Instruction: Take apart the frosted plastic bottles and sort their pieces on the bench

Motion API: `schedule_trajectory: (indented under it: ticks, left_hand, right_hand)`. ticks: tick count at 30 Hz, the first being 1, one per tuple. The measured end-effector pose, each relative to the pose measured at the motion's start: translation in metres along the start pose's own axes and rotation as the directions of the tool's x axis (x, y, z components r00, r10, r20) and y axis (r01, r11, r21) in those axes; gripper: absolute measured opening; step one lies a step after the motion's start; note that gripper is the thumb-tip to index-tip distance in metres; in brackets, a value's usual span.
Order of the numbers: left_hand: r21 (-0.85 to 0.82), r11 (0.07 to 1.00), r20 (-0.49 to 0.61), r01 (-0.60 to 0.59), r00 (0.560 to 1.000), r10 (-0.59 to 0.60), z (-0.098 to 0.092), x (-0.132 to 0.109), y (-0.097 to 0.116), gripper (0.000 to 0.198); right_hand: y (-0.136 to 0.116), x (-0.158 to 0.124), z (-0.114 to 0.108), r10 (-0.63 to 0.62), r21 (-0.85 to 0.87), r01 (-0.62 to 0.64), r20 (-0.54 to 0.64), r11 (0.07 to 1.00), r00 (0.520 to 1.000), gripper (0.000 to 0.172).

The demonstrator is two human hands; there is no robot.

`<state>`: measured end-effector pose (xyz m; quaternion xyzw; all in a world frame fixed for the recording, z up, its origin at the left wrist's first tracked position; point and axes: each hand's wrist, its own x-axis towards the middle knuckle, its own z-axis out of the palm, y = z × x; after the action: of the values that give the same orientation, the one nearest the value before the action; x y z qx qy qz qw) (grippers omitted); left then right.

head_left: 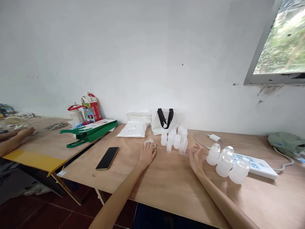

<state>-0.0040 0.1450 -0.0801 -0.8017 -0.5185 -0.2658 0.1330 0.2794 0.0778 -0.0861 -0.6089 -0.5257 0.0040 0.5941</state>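
My left hand [147, 153] lies palm down on the brown table, its fingers spread over several small translucent round caps [151, 141] and touching them. What is under the fingertips is partly hidden. To the right, my right hand [197, 158] rests with its palm turned inward, fingers loosely apart and nothing seen in it. Just left of it stand several frosted plastic bottles [177, 141] and a leaning stack of clear rings [183, 146]. Larger frosted bottles with clear domed tops [225, 163] stand on its other side.
A black phone [107, 158] lies left of my left hand. White plastic packs [133, 127] and a white bag with black handles [156, 124] are by the wall. A power strip [264, 167], cable adapter [214, 137] and green cap [284, 143] are right. Another person's hands [23, 133] are far left.
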Motion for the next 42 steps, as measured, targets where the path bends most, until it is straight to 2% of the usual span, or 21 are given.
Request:
schedule_trajectory:
  ticks: [3, 5, 6, 8, 9, 10, 11, 12, 14, 17, 20, 22, 25, 29, 35, 38, 42]
  left_hand:
    - [-0.03, 1.0, 0.057, -0.008, 0.998, 0.01, 0.001, 0.003, 0.003, 0.03]
    - [-0.052, 0.998, 0.055, -0.03, 0.998, 0.033, -0.001, 0.002, 0.008, 0.028]
    - [-0.061, 0.998, 0.046, -0.036, 0.998, 0.038, -0.001, 0.001, 0.009, 0.027]
    - [-0.076, 0.996, 0.031, -0.042, 0.999, 0.045, -0.002, 0.001, 0.011, 0.025]
    - [-0.077, 0.996, 0.027, -0.045, 0.999, 0.047, -0.002, 0.001, 0.011, 0.025]
    - [-0.069, 0.997, 0.025, -0.046, 0.999, 0.047, -0.002, 0.002, 0.011, 0.024]
    - [-0.053, 0.997, 0.027, -0.047, 0.998, 0.048, -0.001, 0.003, 0.011, 0.023]
    - [-0.035, 0.998, 0.03, -0.046, 0.998, 0.047, -0.001, 0.004, 0.011, 0.021]
    - [-0.015, 0.999, 0.036, -0.033, 0.999, 0.034, 0.002, 0.007, 0.012, 0.018]
    - [-0.033, 0.999, 0.024, 0.002, 1.0, -0.002, 0.007, 0.012, 0.014, 0.017]
    - [-0.019, 1.0, 0.017, -0.017, 1.0, 0.018, 0.014, 0.015, 0.015, 0.021]
    - [-0.019, 0.998, 0.021, -0.067, 0.997, 0.068, 0.017, 0.015, 0.014, 0.026]
    - [-0.063, 0.986, 0.047, -0.154, 0.987, 0.157, 0.02, 0.013, 0.014, 0.026]
    - [-0.175, 0.963, 0.081, -0.206, 0.972, 0.222, 0.017, 0.007, 0.017, 0.02]
    - [-0.282, 0.948, 0.132, -0.144, 0.973, 0.188, 0.008, 0.001, 0.02, 0.013]
    - [-0.307, 0.947, 0.179, -0.091, 0.972, 0.151, 0.006, 0.001, 0.019, 0.015]
    - [-0.342, 0.939, 0.169, -0.033, 0.981, 0.096, 0.003, 0.001, 0.018, 0.014]
  right_hand:
    - [-0.002, -0.007, -0.002, -0.14, 0.016, 0.141, -0.041, 0.99, 0.989, 0.041]
    - [-0.005, -0.016, -0.002, -0.298, 0.032, 0.297, 0.048, 0.954, 0.953, 0.033]
    - [-0.008, -0.02, -0.001, -0.395, 0.045, 0.393, 0.144, 0.919, 0.907, 0.03]
    - [-0.015, -0.027, 0.002, -0.561, 0.077, 0.576, 0.36, 0.814, 0.745, 0.029]
    - [-0.019, -0.029, 0.004, -0.601, 0.09, 0.636, 0.447, 0.767, 0.662, 0.032]
    - [-0.024, -0.03, 0.006, -0.613, 0.091, 0.667, 0.502, 0.739, 0.61, 0.035]
    - [-0.028, -0.03, 0.009, -0.601, 0.081, 0.666, 0.522, 0.741, 0.605, 0.037]
    - [-0.032, -0.03, 0.012, -0.578, 0.069, 0.642, 0.517, 0.764, 0.632, 0.039]
    - [-0.04, -0.029, 0.019, -0.522, 0.073, 0.557, 0.465, 0.827, 0.715, 0.041]
    - [-0.047, -0.029, 0.033, -0.432, 0.149, 0.407, 0.371, 0.901, 0.822, 0.036]
    - [-0.049, -0.029, 0.051, -0.31, 0.203, 0.26, 0.279, 0.944, 0.909, 0.032]
    - [-0.048, -0.028, 0.065, -0.204, 0.219, 0.151, 0.241, 0.964, 0.949, 0.037]
    - [-0.042, -0.024, 0.084, -0.071, 0.242, 0.015, 0.223, 0.97, 0.972, 0.045]
    - [-0.035, -0.017, 0.101, -0.005, 0.235, -0.049, 0.221, 0.971, 0.975, 0.046]
    - [-0.032, -0.014, 0.106, 0.016, 0.198, -0.056, 0.201, 0.979, 0.98, 0.044]
    - [-0.037, -0.012, 0.102, 0.011, 0.211, -0.048, 0.171, 0.976, 0.985, 0.043]
    - [-0.049, -0.014, 0.094, -0.035, 0.221, 0.011, 0.104, 0.975, 0.994, 0.042]
